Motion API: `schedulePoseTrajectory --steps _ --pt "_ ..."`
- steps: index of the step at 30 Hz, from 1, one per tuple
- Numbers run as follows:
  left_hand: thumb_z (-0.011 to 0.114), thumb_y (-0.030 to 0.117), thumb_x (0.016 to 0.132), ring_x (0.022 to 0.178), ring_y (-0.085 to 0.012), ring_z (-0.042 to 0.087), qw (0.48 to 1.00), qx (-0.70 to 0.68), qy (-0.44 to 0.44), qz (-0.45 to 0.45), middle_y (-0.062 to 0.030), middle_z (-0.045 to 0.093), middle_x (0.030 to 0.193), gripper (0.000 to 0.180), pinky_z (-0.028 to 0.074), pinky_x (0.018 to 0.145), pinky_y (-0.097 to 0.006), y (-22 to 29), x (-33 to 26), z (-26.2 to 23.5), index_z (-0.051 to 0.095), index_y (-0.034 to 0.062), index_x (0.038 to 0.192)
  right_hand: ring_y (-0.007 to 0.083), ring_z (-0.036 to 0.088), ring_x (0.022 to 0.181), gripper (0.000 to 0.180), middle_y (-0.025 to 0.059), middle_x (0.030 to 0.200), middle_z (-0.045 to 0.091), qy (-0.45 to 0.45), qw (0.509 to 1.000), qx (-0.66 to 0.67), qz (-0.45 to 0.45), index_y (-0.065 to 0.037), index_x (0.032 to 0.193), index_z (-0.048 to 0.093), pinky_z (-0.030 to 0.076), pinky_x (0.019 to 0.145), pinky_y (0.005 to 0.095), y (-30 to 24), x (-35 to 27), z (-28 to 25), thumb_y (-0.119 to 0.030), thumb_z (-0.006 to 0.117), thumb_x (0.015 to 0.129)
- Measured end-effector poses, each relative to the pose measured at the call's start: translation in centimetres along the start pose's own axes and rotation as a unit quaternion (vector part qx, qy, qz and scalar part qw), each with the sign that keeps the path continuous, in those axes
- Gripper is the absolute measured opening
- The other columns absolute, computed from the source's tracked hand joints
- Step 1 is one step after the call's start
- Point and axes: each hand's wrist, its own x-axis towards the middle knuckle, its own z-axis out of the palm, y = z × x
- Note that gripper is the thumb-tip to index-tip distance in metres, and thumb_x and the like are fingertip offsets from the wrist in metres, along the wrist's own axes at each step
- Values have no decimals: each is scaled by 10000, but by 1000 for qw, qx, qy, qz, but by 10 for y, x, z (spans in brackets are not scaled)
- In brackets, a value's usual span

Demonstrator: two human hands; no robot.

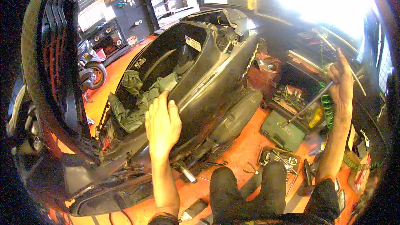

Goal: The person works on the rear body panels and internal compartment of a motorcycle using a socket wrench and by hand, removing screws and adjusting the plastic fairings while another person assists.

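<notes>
Head camera view: a person worked at a dark scooter [196, 104] that stood at left and centre on an orange floor [235, 158], its storage compartment [179, 37] open to view. Crumpled grey-green cloth [160, 89] lay in the near part of that compartment. The left hand [163, 123] was spread palm down at the compartment's near side, fingers loosely extended and gripping nothing; its fingertips were by the cloth, though whether they touched it could not be told. At right, the right hand [342, 79] was raised well apart from the scooter, its index finger pointing up and the other fingers curled around a long metal tool [309, 107]. The tool's shaft slanted down and to the left, its lower end in front of a green case [291, 139]. Nearer the person were a tray of tools [260, 156] and open pliers [251, 170]. A green coiled hose [326, 108] hung beside the right forearm.
</notes>
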Motion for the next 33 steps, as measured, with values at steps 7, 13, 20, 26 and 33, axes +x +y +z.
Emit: schedulePoseTrajectory --steps 7,13,20,26,33 --pt "483 236 887 1038 -357 530 998 -57 -3 -34 -206 584 1099 365 387 914 -420 -3 9 -6 533 4 1164 20 315 474 303 -53 659 443 35 978 -206 21 -26 1072 596 190 415 175 -3 -61 -28 -250 605 868" --pt "539 182 854 937 -352 606 982 -161 7 -100 -223 638 966 287 442 853 -384 -10 14 -5 601 -35 1031 136 496 735 339 35 754 557 62 877 -435 195 -16 901 614 411 656 293 64 -153 -50 -350 610 843" --pt "554 173 845 918 -306 595 991 -117 14 -67 -200 621 965 292 434 848 -357 1 14 -14 586 -61 1017 240 560 894 406 150 930 613 5 861 -453 232 24 1072 573 438 819 359 169 -146 -81 -313 619 851" --pt "568 197 820 868 -311 561 991 -71 12 -114 -184 594 922 286 421 820 -380 4 6 -9 566 -39 982 168 511 787 360 87 888 582 8 867 -366 338 17 932 581 408 709 326 245 -102 -127 -334 568 855" --pt "559 213 852 857 -265 565 959 -89 -60 -262 -148 613 863 237 416 808 -365 6 16 -16 596 -13 913 165 509 732 279 70 842 579 29 795 -361 487 -5 907 609 439 644 312 159 -148 -114 -260 509 853"
